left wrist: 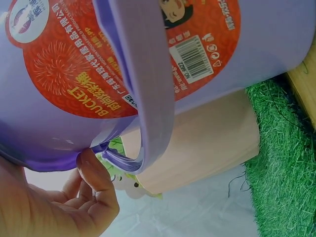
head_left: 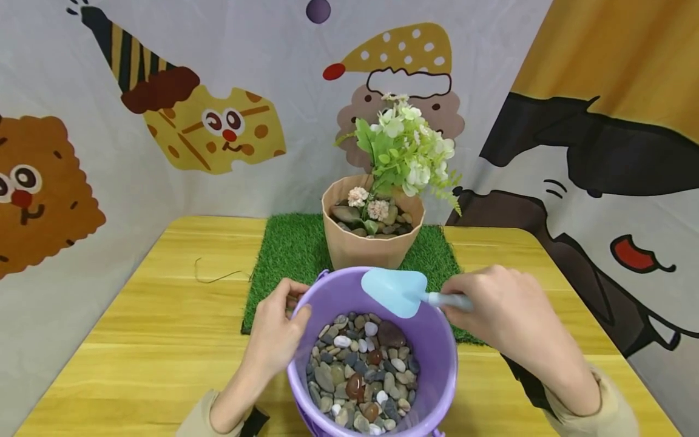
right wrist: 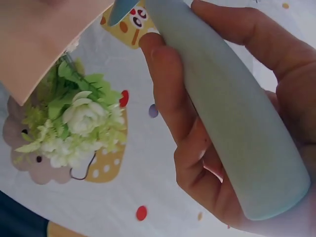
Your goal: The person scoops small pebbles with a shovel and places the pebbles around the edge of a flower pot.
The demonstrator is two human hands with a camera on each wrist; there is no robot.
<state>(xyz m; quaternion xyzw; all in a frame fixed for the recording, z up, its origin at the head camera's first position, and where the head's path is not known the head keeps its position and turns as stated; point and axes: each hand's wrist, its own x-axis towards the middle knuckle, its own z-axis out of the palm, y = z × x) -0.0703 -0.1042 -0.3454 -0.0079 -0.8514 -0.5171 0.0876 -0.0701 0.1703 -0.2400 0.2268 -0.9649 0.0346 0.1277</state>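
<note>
A purple bucket (head_left: pixel 449 364) stands at the table's front with several pebbles (head_left: pixel 349 370) in its bottom. At its left rim my left hand (head_left: pixel 275 331) pinches the edge, thumb inside. The left wrist view shows this hand (left wrist: pixel 74 202) at the rim beside the bucket's handle (left wrist: pixel 155 98) and a red label (left wrist: pixel 74 74). My right hand (head_left: pixel 502 315) grips a light blue toy shovel (head_left: pixel 395 290) by its handle. The shovel's blade is over the bucket's far rim, with no pebbles on it. In the right wrist view the fingers wrap the pale shovel handle (right wrist: pixel 227 113).
Behind the bucket, a peach flowerpot (head_left: pixel 371 252) with stones and white flowers (head_left: pixel 409 145) stands on a green artificial grass mat (head_left: pixel 295 243). A thin dark wire (head_left: pixel 218 278) lies on the wooden table (head_left: pixel 136 340) at left. A printed cloth (head_left: pixel 246 36) hangs behind.
</note>
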